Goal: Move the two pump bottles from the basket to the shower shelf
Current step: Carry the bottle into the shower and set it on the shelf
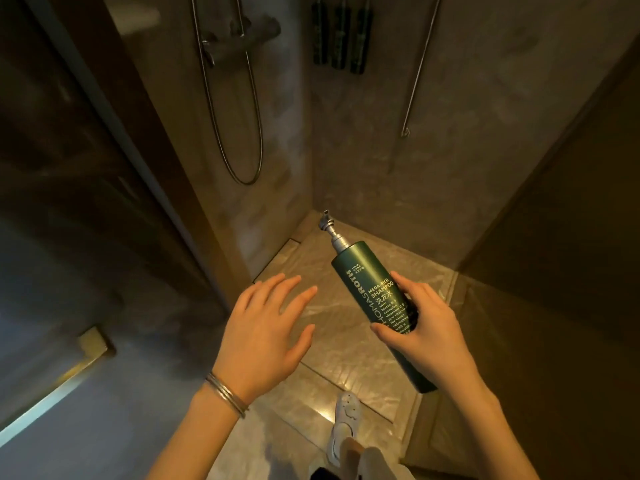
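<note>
The right hand grips a green bottle round its lower half, fingers and thumb curled about it. The bottle is in mid-air over the shower floor, tilted, with its pump pointing toward the corner. It is opaque, so its fill cannot be told. The left hand hovers near it, fingers spread, holding nothing. Three dark bottles, blurred, hang high on the back wall between a hose and a rail. A shoe stands below.

On the green pump bottle: "HAIR CARE", "…HOMAS ROTH", "MEGA-RICH SHAMPOO", "洗发水".
</note>
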Demonstrator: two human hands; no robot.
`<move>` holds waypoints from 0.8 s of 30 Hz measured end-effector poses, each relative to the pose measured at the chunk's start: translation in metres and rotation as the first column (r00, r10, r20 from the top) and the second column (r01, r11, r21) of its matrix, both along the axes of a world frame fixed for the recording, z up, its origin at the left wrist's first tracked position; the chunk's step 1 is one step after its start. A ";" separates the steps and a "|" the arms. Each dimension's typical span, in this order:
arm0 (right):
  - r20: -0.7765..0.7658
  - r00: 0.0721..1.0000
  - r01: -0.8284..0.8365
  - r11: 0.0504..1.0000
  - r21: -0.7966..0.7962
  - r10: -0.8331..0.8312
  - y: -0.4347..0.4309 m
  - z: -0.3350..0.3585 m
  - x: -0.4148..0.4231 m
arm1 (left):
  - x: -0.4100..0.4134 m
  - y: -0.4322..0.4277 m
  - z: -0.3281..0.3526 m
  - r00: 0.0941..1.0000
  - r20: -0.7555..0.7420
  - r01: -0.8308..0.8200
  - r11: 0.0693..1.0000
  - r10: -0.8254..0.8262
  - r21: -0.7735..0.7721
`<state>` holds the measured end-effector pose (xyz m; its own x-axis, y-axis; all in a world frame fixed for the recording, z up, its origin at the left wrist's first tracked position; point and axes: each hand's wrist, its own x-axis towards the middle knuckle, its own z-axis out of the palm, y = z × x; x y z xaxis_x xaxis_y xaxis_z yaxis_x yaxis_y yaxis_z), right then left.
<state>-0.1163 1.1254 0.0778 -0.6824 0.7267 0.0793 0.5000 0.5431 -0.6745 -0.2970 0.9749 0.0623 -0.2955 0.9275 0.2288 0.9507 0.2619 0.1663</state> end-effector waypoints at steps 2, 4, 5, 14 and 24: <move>-0.010 1.000 -0.017 1.000 -0.005 0.017 0.026 0.003 -0.021 | -0.019 0.021 0.004 1.000 -0.011 -0.021 1.000 0.020 -0.012; -0.018 0.999 -0.036 0.999 0.012 0.036 0.053 0.009 -0.040 | -0.037 0.046 0.009 0.999 -0.021 -0.029 1.000 0.029 -0.011; -0.023 0.999 -0.043 0.999 0.023 0.044 0.066 0.012 -0.048 | -0.044 0.058 0.011 0.999 -0.028 -0.035 0.999 0.035 -0.009; -0.057 0.991 -0.112 0.985 0.130 0.120 0.174 0.043 -0.096 | -0.080 0.170 0.031 0.997 -0.018 -0.077 0.995 0.078 0.062; -0.045 0.993 -0.107 0.989 0.099 0.112 0.250 0.030 -0.120 | -0.120 0.234 0.026 0.993 -0.038 -0.114 0.993 0.114 0.017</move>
